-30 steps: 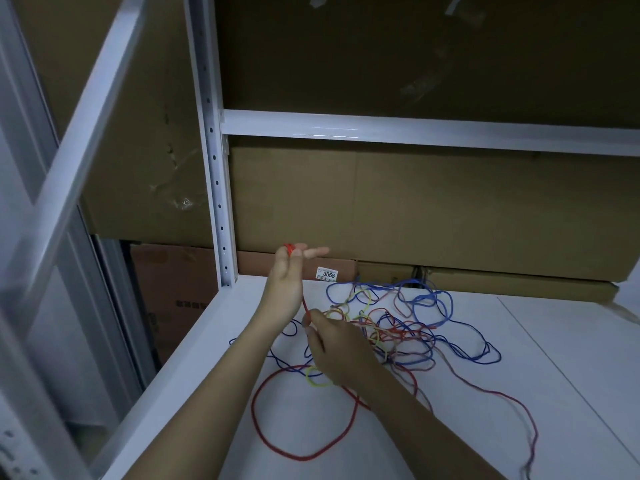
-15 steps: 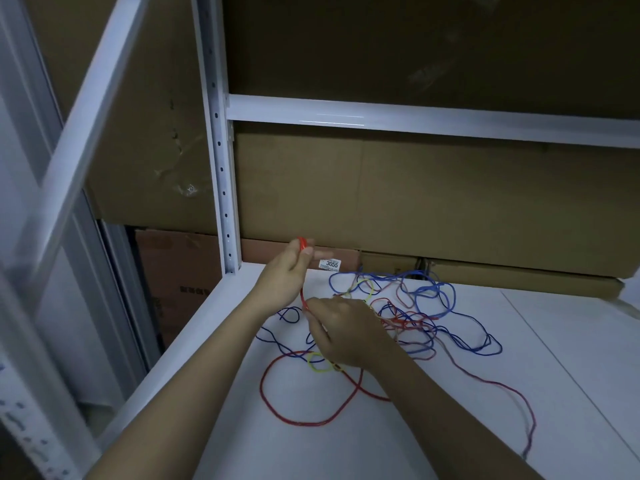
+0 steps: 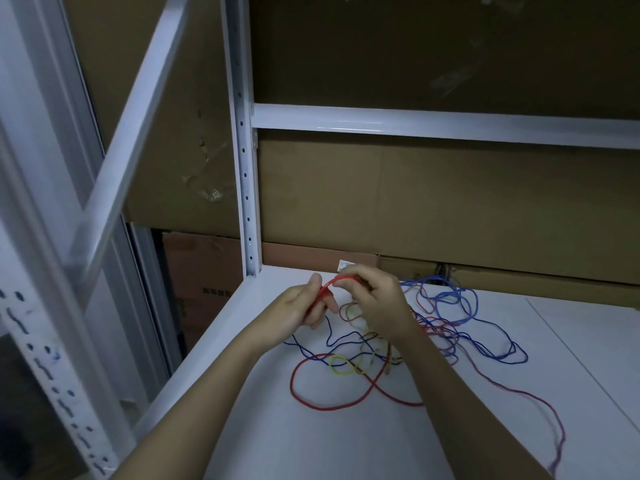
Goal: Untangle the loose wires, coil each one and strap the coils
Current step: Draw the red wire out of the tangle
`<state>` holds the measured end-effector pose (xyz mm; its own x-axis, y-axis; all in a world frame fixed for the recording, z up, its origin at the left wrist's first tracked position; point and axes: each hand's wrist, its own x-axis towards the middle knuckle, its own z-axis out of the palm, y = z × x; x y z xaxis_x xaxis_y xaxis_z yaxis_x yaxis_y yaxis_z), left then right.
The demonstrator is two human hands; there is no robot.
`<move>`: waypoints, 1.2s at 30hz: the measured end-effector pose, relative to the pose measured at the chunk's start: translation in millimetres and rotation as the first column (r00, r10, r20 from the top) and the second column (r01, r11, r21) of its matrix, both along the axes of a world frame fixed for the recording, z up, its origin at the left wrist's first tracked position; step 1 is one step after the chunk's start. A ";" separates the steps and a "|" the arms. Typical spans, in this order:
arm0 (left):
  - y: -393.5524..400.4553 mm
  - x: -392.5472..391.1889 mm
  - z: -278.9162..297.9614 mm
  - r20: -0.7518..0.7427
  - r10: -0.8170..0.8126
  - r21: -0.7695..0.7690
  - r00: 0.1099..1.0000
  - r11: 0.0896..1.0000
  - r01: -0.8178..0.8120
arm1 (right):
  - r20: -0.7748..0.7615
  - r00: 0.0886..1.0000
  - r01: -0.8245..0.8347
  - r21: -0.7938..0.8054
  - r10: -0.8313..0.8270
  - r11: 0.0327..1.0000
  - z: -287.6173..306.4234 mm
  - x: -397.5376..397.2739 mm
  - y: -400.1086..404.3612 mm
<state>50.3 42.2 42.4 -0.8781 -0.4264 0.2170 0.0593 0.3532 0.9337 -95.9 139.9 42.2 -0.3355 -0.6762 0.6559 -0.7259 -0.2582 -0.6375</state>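
A tangle of thin wires lies on the white shelf (image 3: 311, 445): a red wire (image 3: 304, 400) loops nearest me, a blue wire (image 3: 485, 327) spreads to the right, and a yellow wire (image 3: 341, 365) curls in the middle. My left hand (image 3: 301, 310) grips a short arc of the red wire between thumb and curled fingers. My right hand (image 3: 377, 303) pinches the other side of that arc just above the tangle. The arc bridges the two hands, raised off the shelf. The rest of the red wire trails down under my right forearm.
A white perforated upright (image 3: 246, 188) stands at the shelf's back left corner, with a crossbeam (image 3: 433, 124) above. Cardboard boxes (image 3: 415, 209) fill the space behind. The shelf's left edge drops off beside a slanted white brace (image 3: 131, 126).
My right hand rose from low in the tangle to the level of my left hand. The red wire, straight between the hands before, now bends into an arc between them.
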 end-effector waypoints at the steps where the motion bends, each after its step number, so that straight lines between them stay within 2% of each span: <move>1: 3.5 1.5 0.5 -0.004 -0.025 0.001 1.000 1.000 0.025 | 0.055 0.998 -0.024 0.039 0.022 0.999 -0.7 0.3 -2.7; 5: 12.2 1.2 3.2 -0.126 -0.026 0.045 0.992 0.998 0.032 | 0.235 0.969 -0.116 0.176 0.073 0.978 -16.9 12.1 -12.3; 8: 10.4 -5.5 0.8 -0.253 0.130 0.211 0.959 0.974 -0.077 | 0.244 0.970 -0.057 0.243 -0.004 0.968 -36.8 17.6 -15.0; 12: 1.6 -17.7 1.1 -0.348 0.323 0.390 0.880 0.904 -0.177 | 0.334 0.941 -0.003 0.185 -0.060 0.983 -63.3 20.7 -8.1; 16: -1.3 -28.1 2.4 -0.365 0.379 0.455 0.850 0.870 -0.192 | 0.617 0.786 -0.050 0.125 -0.038 0.991 -75.7 13.4 2.3; 18: -2.6 -30.6 0.5 -0.335 0.399 0.448 0.853 0.864 -0.228 | 0.655 0.755 -0.063 0.108 -0.024 0.992 -74.2 9.1 5.9; 21: -4.9 -30.8 -2.4 -0.255 0.446 0.413 0.858 0.853 -0.320 | 0.622 0.782 0.005 0.057 -0.039 0.998 -70.0 6.6 7.4; 25: -7.4 -28.1 -2.8 -0.170 0.452 0.375 0.876 0.852 -0.366 | 0.461 0.858 0.261 -0.012 -0.226 0.965 -61.6 6.4 -0.3; 28: -6.2 -23.7 -1.2 -0.223 0.344 0.468 0.912 0.859 -0.209 | 0.300 0.860 0.445 -0.042 -0.414 0.894 -54.1 4.4 -12.3; 30: -6.6 -20.1 0.9 -0.280 0.304 0.561 0.911 0.821 -0.101 | 0.088 0.865 0.493 0.028 -0.494 0.869 -51.4 1.9 -19.6; 33: -10.0 -16.3 4.0 -0.345 0.341 0.665 0.874 0.746 -0.028 | -0.277 0.863 0.490 0.250 -0.423 0.835 -57.4 4.2 -25.5; 36: -19.8 -14.4 0.8 -0.370 0.401 0.677 0.838 0.734 -0.052 | -0.456 0.841 0.418 0.205 -0.292 0.885 -65.7 17.1 -23.2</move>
